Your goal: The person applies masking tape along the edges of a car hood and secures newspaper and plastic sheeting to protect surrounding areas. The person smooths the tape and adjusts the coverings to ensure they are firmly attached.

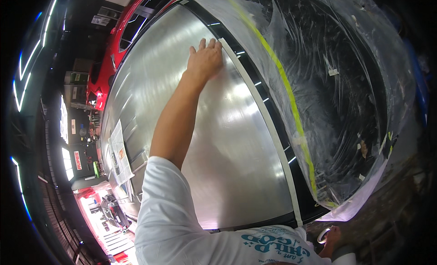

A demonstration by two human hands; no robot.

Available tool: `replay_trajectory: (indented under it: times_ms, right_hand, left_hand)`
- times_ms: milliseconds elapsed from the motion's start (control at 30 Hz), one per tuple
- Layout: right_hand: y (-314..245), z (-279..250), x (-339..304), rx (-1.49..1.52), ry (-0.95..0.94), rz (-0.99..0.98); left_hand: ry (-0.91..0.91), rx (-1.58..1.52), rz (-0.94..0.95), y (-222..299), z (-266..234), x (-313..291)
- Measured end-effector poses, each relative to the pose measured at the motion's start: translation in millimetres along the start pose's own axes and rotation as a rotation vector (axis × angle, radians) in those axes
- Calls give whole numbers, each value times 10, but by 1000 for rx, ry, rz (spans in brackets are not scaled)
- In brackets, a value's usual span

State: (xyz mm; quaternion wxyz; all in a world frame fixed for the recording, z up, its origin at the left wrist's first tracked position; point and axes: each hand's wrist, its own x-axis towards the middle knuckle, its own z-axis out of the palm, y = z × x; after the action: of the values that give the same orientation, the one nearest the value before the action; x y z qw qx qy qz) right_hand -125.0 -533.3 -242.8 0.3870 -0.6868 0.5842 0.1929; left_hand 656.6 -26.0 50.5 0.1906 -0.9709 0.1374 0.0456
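Observation:
My left hand [205,59] reaches far across a bare silvery metal car roof [236,164]. Its fingers are spread on the surface, and the edge of the hand lies by the upper end of a pale masking tape strip [266,119]. That strip runs along the roof's right edge, beside a glossy black band [287,151]. At the lower right, close to my shirt, my right hand [333,240] grips a roll of tape [323,235]. The strip's near end hangs past the roof edge toward this hand.
Clear plastic sheeting [314,92], edged with yellow-green tape [291,98], covers a dark glass area on the right. Folded newspaper [119,153] lies at the roof's left side. A red car [107,66] stands beyond, with shelves and tools along the wall.

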Motion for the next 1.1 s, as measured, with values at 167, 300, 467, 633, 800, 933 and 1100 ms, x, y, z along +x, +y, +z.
replay_trajectory:
  times_ms: [167,300,467,633,800,933,1100]
  right_hand:
    - [-91,-84,-184,17,43,85]
    - [-146,-110,-183,42,31,78]
    - [-2,-72,-88,-1,15,36]
    - [-153,-108,-334,-2,91,-35]
    - [285,-96,-276,183,159,-48]
    - [532,-35,-376,189,167,-58]
    - [771,122,-743,176,186,-54]
  left_hand:
    - [-108,145,128,55,235,212]
    - [-107,345,186,255,177,-66]
    - [-61,414,323,655,78,-539]
    - [18,398,418,1056,124,-1028]
    - [47,331,468,1393,64,-1602]
    - [28,271,475,1701,68,-2106]
    - [-53,201,559,2138,-119,-2752]
